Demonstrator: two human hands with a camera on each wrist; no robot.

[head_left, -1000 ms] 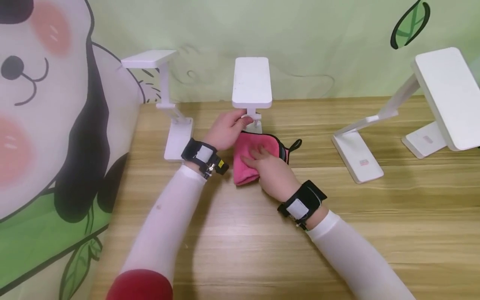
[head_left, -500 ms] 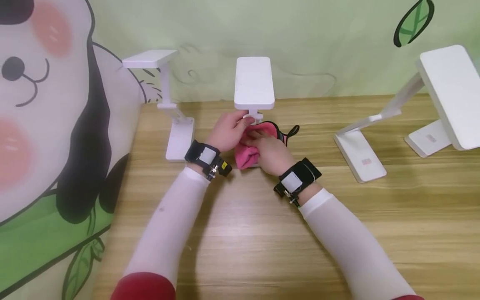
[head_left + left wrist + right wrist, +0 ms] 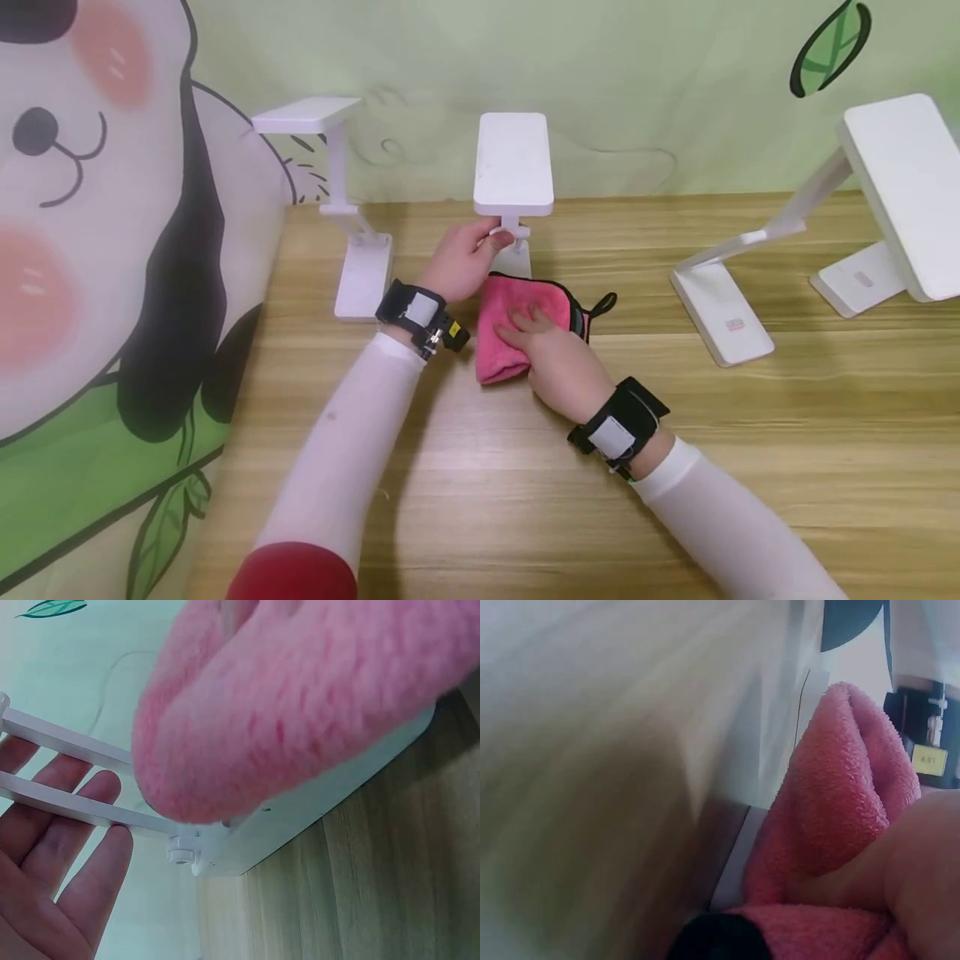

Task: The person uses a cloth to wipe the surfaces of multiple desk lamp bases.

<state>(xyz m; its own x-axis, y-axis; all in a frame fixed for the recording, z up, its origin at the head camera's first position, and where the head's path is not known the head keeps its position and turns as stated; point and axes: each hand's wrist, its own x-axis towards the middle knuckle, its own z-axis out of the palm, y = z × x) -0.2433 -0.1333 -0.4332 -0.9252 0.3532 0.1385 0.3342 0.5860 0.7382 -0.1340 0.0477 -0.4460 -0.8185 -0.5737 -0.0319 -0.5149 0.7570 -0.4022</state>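
In the head view a pink plush cloth with black edging (image 3: 498, 362) lies at four o'clock, close to centre, hiding the front of the base of a white flat-headed folding lamp (image 3: 513, 158) at twelve from it; the right hand (image 3: 564, 367) presses there, fingers spread. The left hand (image 3: 457, 262), between ten and eleven, pinches that lamp's slim white arm bars (image 3: 45, 796), fingers behind, thumb against one. Three heads and four bases show: a left lamp (image 3: 337, 162) at ten, a right lamp (image 3: 911, 196) between two and three, its head partly blocking another white oblong base (image 3: 855, 279) near three
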